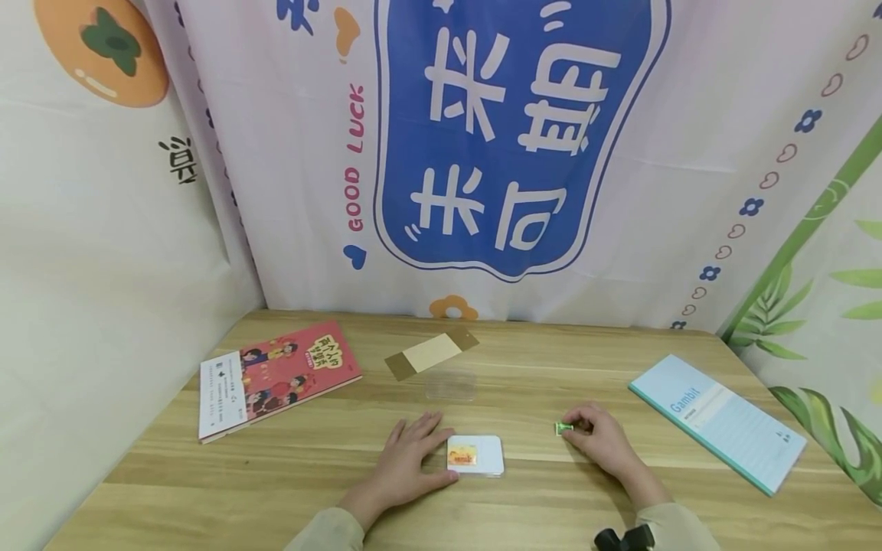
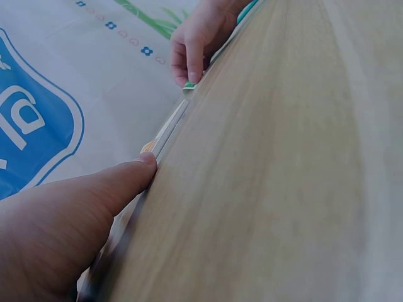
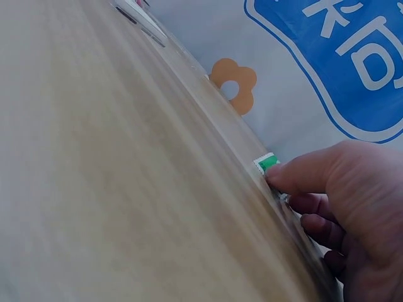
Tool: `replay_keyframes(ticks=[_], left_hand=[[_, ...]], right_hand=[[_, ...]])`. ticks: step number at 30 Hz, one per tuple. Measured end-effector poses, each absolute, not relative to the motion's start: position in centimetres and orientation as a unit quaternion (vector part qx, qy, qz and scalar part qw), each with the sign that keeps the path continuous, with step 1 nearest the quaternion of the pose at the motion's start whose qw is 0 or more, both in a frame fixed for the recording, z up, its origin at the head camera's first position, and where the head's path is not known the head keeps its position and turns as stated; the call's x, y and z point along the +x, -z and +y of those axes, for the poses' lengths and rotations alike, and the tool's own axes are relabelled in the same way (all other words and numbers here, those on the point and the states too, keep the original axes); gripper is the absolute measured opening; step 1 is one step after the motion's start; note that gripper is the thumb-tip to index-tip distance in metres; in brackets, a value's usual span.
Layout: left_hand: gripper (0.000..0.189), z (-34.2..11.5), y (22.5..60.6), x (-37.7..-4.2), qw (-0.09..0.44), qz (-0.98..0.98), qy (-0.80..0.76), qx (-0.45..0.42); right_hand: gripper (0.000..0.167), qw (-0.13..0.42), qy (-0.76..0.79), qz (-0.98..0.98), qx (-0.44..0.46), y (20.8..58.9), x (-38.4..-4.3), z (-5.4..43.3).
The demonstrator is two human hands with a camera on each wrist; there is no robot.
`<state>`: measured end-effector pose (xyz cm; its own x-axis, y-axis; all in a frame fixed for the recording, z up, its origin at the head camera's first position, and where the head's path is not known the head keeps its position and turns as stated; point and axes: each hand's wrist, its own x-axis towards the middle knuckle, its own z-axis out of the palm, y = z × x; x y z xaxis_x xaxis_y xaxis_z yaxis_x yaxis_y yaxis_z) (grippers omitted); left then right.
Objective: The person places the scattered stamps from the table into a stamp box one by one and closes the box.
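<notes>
My right hand [image 1: 602, 440] pinches a small green stamp-like piece with a white border [image 1: 563, 429] between thumb and fingertips, low over the table. In the right wrist view the green piece [image 3: 268, 162] sticks out past the thumb tip. To the left, my left hand [image 1: 412, 463] lies spread on the table, its thumb and index finger along the left edge of a white rounded stack of cards [image 1: 491, 454]. On that stack's left half rests a yellow-orange stamp-like piece [image 1: 462, 455]. The left wrist view shows the thumb [image 2: 146, 165] right at the stack's edge.
Behind the stack lie a clear flat plastic piece [image 1: 451, 386] and a brown and beige card [image 1: 432, 355]. A red book [image 1: 292, 367] is at the left of the wooden table [image 1: 524, 505]; a light blue notebook [image 1: 717, 421] is at the right. Printed cloth [image 1: 296, 252] hangs behind.
</notes>
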<state>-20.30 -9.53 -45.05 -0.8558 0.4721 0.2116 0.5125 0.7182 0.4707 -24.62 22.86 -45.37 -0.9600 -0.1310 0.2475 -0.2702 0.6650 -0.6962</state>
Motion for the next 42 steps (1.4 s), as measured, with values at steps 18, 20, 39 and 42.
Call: replay_keyframes(ticks=[18, 20, 39, 42], left_hand=[[0.064, -9.52, 45.17, -20.33, 0.044, -0.927, 0.263, -0.266], [0.064, -9.53, 45.17, -20.35, 0.041, -0.928, 0.261, -0.263], [0.063, -9.49, 45.23, -20.34, 0.052, -0.925, 0.263, -0.268], [0.063, -9.52, 45.29, -20.36, 0.054, -0.924, 0.265, -0.270]], right_hand=[[0.018, 0.066, -0.389, -0.912, 0.117, 45.10, -24.61, 22.89], [0.016, 0.068, -0.390, -0.911, 0.114, 45.08, -24.61, 22.83], [0.014, 0.091, -0.404, -0.902, 0.120, 45.20, -24.47, 22.65], [0.017, 0.082, -0.407, -0.902, 0.117, 45.19, -24.49, 22.62]])
